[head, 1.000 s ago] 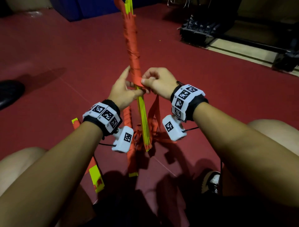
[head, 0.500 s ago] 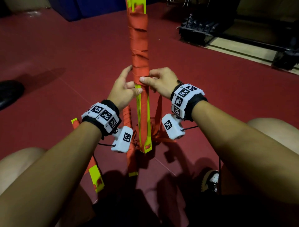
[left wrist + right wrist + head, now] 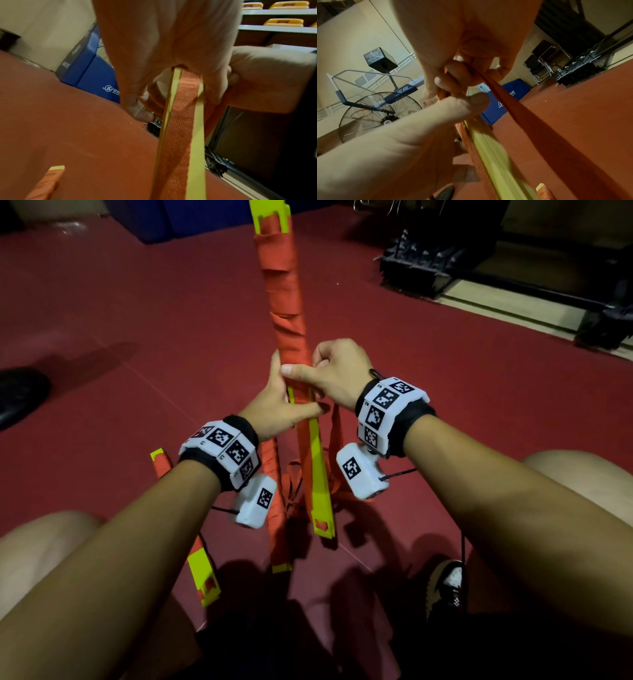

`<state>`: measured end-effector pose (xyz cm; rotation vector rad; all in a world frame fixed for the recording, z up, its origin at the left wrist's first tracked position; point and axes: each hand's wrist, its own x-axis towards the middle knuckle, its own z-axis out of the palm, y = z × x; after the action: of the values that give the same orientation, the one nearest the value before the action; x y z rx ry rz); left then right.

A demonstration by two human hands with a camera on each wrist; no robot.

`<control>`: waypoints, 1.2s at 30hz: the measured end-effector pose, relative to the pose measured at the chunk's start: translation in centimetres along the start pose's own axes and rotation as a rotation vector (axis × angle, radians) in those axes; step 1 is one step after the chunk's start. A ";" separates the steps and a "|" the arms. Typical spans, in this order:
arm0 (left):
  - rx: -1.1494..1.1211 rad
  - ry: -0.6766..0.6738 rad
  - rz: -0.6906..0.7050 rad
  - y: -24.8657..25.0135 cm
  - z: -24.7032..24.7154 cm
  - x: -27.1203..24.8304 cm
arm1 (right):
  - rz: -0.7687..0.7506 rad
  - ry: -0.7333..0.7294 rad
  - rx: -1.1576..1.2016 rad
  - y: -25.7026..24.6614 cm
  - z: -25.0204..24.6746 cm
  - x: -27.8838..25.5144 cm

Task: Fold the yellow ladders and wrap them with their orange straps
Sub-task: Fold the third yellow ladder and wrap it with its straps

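Both hands grip upright ladder (image 3: 317, 470) mid-length: left hand (image 3: 274, 409) from left, right hand (image 3: 337, 373) pinching strap (image 3: 284, 313) edge. Two wrapped bundles (image 3: 277, 508) on floor (image 3: 137, 320).

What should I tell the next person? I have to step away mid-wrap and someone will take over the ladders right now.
Left hand: grips the folded yellow ladder bundle just below the wrapped part.
Right hand: pinches the orange strap against the bundle at the lowest turn.
Done: upper half of this bundle is wound in strap; two other wrapped bundles lie on the red floor.
Left: wind the loose strap tail down the bare yellow lower half and secure the end.
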<state>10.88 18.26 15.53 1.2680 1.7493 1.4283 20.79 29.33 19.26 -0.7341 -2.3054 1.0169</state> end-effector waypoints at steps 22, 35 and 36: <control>-0.191 0.079 -0.064 1.2 -1.0 -0.1 | 0.032 -0.139 0.073 1.3 -0.3 0.8; -0.170 0.080 -0.008 0.5 -1.3 0.2 | -0.036 -0.078 -0.079 1.6 -0.4 0.7; -0.169 0.051 0.005 0.6 -1.3 0.2 | -0.046 -0.066 -0.082 1.5 -0.4 0.6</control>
<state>9.91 17.88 16.47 1.1569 1.6202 1.5875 21.00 30.82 18.55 -0.6863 -2.4212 0.9442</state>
